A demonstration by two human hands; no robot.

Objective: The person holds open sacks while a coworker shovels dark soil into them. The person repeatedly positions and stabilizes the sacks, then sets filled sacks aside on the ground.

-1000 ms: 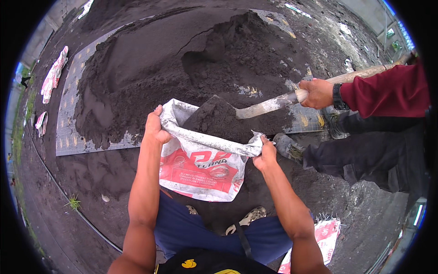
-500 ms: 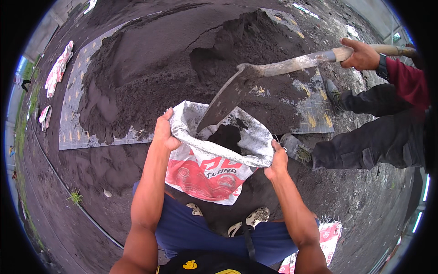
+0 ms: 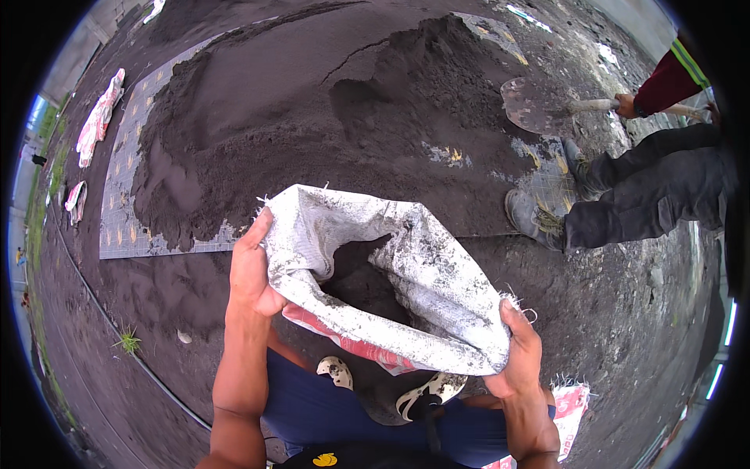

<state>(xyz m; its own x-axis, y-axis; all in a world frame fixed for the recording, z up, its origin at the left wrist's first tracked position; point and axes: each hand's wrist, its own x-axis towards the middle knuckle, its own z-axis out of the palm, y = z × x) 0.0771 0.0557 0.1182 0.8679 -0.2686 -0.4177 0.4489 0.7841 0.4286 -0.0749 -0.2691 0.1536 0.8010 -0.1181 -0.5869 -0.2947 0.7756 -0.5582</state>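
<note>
A white woven sack (image 3: pixel 445 273) with red printing hangs between my hands, its mouth spread wide and its folded rim smeared with dark soil. My left hand (image 3: pixel 254 270) is closed on the left end of the rim. At the right end my right hand (image 3: pixel 519 352) grips it, thumb on top, beside some frayed threads. Dark soil (image 3: pixel 363 285) shows inside the sack. To the right, a co-worker's hand (image 3: pixel 625 106) holds a shovel (image 3: pixel 539 107), whose blade rests low by the right side of the soil heap, apart from the sack.
A large heap of dark fine soil (image 3: pixel 266 109) lies on a patterned grey sheet (image 3: pixel 125 195) ahead. The co-worker's shoe (image 3: pixel 535 219) stands at the sheet's right edge. A hose (image 3: pixel 152 371) runs along the left ground; another sack (image 3: pixel 574 410) lies at lower right.
The shovel has swung from over the sack's mouth back right to the heap. My hands have moved lower and farther apart, bringing the sack nearer to me. The co-worker's legs have shifted.
</note>
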